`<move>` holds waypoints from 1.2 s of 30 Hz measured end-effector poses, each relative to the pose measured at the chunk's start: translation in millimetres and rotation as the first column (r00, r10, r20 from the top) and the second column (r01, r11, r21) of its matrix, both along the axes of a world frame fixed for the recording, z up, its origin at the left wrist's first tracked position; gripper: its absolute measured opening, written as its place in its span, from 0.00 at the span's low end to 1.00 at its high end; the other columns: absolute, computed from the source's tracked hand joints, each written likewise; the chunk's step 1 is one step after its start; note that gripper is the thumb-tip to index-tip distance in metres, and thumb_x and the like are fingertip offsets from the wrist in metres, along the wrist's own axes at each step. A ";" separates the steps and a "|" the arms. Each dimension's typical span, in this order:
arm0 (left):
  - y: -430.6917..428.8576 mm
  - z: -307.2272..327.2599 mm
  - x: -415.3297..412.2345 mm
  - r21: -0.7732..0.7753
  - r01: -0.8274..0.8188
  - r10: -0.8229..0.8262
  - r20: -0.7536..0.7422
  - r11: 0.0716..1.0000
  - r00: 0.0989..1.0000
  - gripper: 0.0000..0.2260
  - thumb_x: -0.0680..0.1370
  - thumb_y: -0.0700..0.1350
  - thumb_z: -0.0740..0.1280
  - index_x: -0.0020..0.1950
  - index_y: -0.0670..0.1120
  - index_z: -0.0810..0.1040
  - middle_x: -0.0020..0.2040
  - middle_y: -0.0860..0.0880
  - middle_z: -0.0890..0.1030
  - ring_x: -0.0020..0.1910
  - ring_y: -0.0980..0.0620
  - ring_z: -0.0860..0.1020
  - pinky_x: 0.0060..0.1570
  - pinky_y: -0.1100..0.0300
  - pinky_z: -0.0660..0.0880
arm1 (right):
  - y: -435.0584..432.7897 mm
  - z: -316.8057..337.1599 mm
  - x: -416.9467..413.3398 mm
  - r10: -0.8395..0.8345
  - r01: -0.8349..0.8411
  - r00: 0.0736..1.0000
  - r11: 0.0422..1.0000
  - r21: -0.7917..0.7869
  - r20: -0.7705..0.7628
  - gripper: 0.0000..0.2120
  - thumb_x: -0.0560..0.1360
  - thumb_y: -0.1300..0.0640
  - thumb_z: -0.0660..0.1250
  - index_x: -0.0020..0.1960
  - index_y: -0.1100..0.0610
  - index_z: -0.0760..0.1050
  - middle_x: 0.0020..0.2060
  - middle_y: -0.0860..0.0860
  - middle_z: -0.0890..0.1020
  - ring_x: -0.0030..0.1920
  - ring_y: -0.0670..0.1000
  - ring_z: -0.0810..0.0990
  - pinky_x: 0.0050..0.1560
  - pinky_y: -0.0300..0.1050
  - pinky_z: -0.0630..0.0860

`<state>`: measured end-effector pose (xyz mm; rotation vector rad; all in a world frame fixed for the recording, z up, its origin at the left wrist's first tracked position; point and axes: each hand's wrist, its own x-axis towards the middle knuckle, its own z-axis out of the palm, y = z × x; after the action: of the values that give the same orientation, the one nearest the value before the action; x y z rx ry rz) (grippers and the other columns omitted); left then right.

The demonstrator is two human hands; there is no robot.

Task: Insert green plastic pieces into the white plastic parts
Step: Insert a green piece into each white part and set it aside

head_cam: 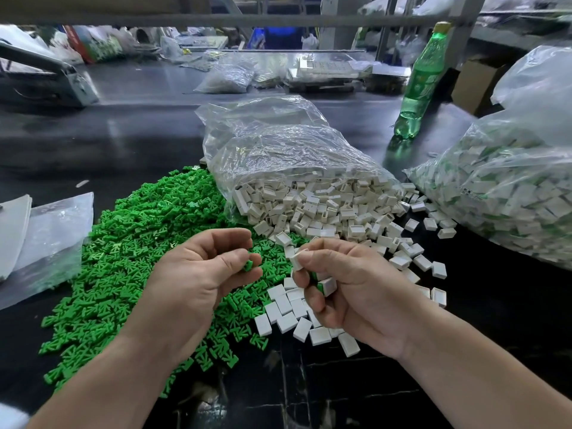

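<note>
A wide heap of green plastic pieces (130, 261) covers the dark table on the left. White plastic parts (322, 209) spill from an open clear bag (278, 150) in the middle. My left hand (198, 274) pinches one green piece (247, 265) between thumb and fingers. My right hand (349, 286) pinches a white part (297, 259) at its fingertips, a short gap from the green piece. Lower in that same hand sits a white part with green in it (327, 286). Several white parts (294, 317) lie loose below my right hand.
A second clear bag (507, 193), filled with white parts showing green, lies at the right. A green drink bottle (418, 88) stands behind the middle bag. Flat plastic bags (46, 239) lie at the left edge. Clutter and more bags line the back of the table.
</note>
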<state>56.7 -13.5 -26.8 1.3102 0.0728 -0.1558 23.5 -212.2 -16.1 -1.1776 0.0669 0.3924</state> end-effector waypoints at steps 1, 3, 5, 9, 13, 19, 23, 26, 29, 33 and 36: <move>-1.0 0.2 -0.1 -0.060 0.009 -0.010 -0.020 0.998 1.000 0.10 0.68 0.36 0.69 0.48 0.39 0.84 0.49 0.39 0.84 0.47 0.43 0.85 0.41 0.59 0.82 | 0.8 -0.4 -0.2 0.002 -0.002 1.000 1.000 -0.006 0.007 0.07 0.78 0.62 0.69 0.41 0.55 0.80 0.35 0.55 0.79 0.26 0.49 0.74 0.20 0.37 0.69; -3.7 0.6 -1.2 -0.130 0.033 -0.039 -0.045 0.991 0.998 0.12 0.67 0.35 0.69 0.49 0.35 0.83 0.49 0.37 0.84 0.47 0.43 0.85 0.41 0.59 0.82 | 2.3 -1.3 -0.6 0.009 -0.008 1.000 1.000 -0.012 0.026 0.08 0.78 0.61 0.69 0.40 0.54 0.80 0.35 0.55 0.80 0.26 0.49 0.74 0.21 0.37 0.69; -6.1 1.2 -2.5 -0.168 0.043 -0.055 -0.069 0.985 0.996 0.13 0.66 0.34 0.69 0.49 0.33 0.82 0.48 0.36 0.84 0.46 0.43 0.85 0.40 0.60 0.82 | 3.2 -1.6 -0.9 0.021 -0.021 0.999 1.000 -0.013 0.043 0.08 0.77 0.60 0.70 0.40 0.54 0.80 0.36 0.54 0.80 0.26 0.49 0.74 0.21 0.38 0.70; -9.1 2.6 -3.6 -0.204 0.042 -0.059 -0.079 0.978 0.995 0.04 0.65 0.33 0.70 0.37 0.36 0.84 0.47 0.37 0.85 0.41 0.45 0.85 0.36 0.61 0.81 | 3.0 -0.8 -0.8 0.015 -0.016 0.998 1.000 0.010 0.061 0.03 0.72 0.58 0.72 0.40 0.55 0.80 0.35 0.55 0.79 0.26 0.49 0.74 0.20 0.38 0.70; -8.5 2.4 -7.8 -0.167 0.067 -0.076 -0.049 0.984 0.996 0.07 0.70 0.38 0.69 0.46 0.37 0.79 0.47 0.36 0.84 0.41 0.43 0.85 0.33 0.58 0.81 | 3.0 -0.1 -1.5 0.004 -0.007 0.997 1.000 0.030 0.081 0.02 0.71 0.58 0.71 0.40 0.54 0.81 0.35 0.55 0.79 0.25 0.49 0.74 0.20 0.38 0.70; -10.7 6.3 -21.8 0.267 0.119 -0.174 0.193 0.956 0.966 0.10 0.74 0.48 0.68 0.53 0.52 0.83 0.38 0.45 0.83 0.33 0.48 0.82 0.32 0.60 0.79 | 3.6 0.4 -1.8 -0.002 -0.001 0.994 1.000 0.025 0.105 0.05 0.72 0.57 0.71 0.38 0.52 0.82 0.35 0.54 0.79 0.26 0.49 0.74 0.21 0.38 0.70; -13.4 7.6 -23.9 0.317 0.069 -0.149 0.235 0.946 0.960 0.09 0.71 0.48 0.71 0.50 0.49 0.80 0.36 0.44 0.83 0.31 0.47 0.81 0.29 0.61 0.78 | 3.9 -1.2 -1.6 -0.016 0.014 0.995 1.000 0.018 0.099 0.03 0.73 0.56 0.72 0.41 0.53 0.82 0.35 0.54 0.79 0.26 0.49 0.74 0.21 0.38 0.70; -12.9 8.1 -24.7 0.298 0.079 -0.164 0.274 0.951 0.947 0.04 0.72 0.47 0.70 0.45 0.50 0.84 0.37 0.44 0.83 0.32 0.47 0.81 0.31 0.61 0.78 | 4.7 -2.3 -1.8 -0.018 0.019 0.994 1.000 -0.012 0.107 0.03 0.74 0.55 0.72 0.41 0.52 0.82 0.35 0.53 0.79 0.26 0.49 0.74 0.21 0.38 0.69; -12.7 7.1 -25.7 0.292 0.109 -0.200 0.303 0.950 0.932 0.08 0.73 0.47 0.67 0.49 0.52 0.85 0.41 0.44 0.84 0.37 0.47 0.83 0.34 0.60 0.80 | 5.4 -3.6 -3.0 -0.026 0.033 0.991 0.998 -0.049 0.132 0.03 0.75 0.55 0.71 0.43 0.53 0.82 0.35 0.53 0.79 0.26 0.49 0.74 0.21 0.39 0.69; -15.1 6.2 -26.9 0.325 0.103 -0.214 0.326 0.940 0.921 0.08 0.72 0.47 0.68 0.50 0.54 0.84 0.41 0.45 0.85 0.37 0.48 0.84 0.35 0.60 0.80 | 6.0 -3.4 -4.6 -0.019 0.038 0.985 0.993 -0.110 0.170 0.06 0.74 0.54 0.71 0.46 0.56 0.81 0.36 0.53 0.78 0.27 0.49 0.74 0.21 0.39 0.70; -15.8 6.0 -27.6 0.330 0.083 -0.205 0.354 0.940 0.913 0.07 0.72 0.47 0.69 0.49 0.53 0.83 0.40 0.45 0.85 0.36 0.48 0.84 0.34 0.61 0.80 | 7.4 -2.7 -5.8 -0.016 0.043 0.981 0.990 -0.135 0.194 0.08 0.74 0.53 0.71 0.46 0.58 0.81 0.35 0.53 0.78 0.27 0.49 0.74 0.22 0.39 0.70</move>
<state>29.1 -29.4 -20.8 1.6400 -0.3510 -0.0101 17.6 -204.8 -18.8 -1.3458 -0.0575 0.2489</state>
